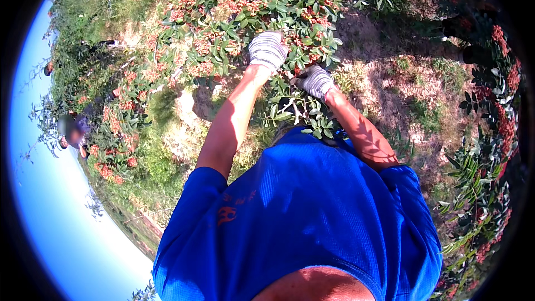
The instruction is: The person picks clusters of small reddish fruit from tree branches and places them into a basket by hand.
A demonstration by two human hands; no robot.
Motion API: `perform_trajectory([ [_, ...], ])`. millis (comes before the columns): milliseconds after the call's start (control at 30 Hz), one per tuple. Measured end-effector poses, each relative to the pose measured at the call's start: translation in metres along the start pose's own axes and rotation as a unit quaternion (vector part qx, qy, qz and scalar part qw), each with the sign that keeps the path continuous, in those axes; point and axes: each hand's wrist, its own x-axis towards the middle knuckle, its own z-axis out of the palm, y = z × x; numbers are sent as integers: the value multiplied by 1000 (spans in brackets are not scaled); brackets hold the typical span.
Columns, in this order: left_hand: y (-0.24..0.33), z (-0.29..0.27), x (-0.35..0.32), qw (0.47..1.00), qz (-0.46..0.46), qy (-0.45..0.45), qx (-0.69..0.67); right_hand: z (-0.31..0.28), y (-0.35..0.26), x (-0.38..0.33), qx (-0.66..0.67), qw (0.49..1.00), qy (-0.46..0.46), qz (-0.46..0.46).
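Note:
Both my hands wear grey-and-white striped knit gloves and work in a leafy shrub hung with clusters of small red berries [234,4] that look like Sichuan peppercorns. My left hand [268,51] is closed among the leaves, its back toward me and its fingertips hidden. Lower and to the right, my right hand [315,82] has its darker fingers curled toward a branch beside a red cluster. What either hand grips is hidden by glove and foliage. A leafy twig [298,108] hangs below my right hand, close to my blue shirt.
More berry-laden branches [504,122] stand along the right edge. On the left are further bushes [114,117] and, at the far left, a person [75,131]. Dry soil and grass [390,86] lie right of my arms, partly in shadow.

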Motion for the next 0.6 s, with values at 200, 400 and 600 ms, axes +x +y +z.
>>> perform_trajectory([
  [200, -24, -1, -13, 956, -115, -99, -249, 4, -8, 1, -5, 1000, 12, 21],
  [400, -62, -27, -19, 994, -77, -19, 81, -2, -8, 1, 73, 997, -5, 32],
  [600, -65, -44, -38, 905, -119, -40, -407, -6, -7, -10, 119, 993, -9, -3],
])
